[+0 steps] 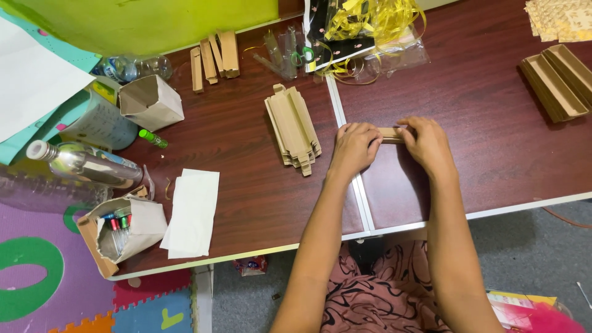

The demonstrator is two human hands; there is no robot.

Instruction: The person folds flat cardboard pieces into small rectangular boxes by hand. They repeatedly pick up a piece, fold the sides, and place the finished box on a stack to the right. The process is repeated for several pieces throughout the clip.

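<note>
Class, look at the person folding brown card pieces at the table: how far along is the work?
Done, it seems: folded card pieces lie at the far left and in a pile at the far right. In hand: the left hand and right hand press one small card piece on the table. Left: a stack of flat card blanks waits beside the left hand.

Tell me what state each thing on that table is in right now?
Cardboard strip: flat on table, pressed between both hands.
Left hand: closed over strip's left end.
Right hand: gripping strip's right end.
Flat stack: unfolded, piled.
Paper bag: open, on its side.
Bottle: capped, lying down.
Tissue: flat.
</note>
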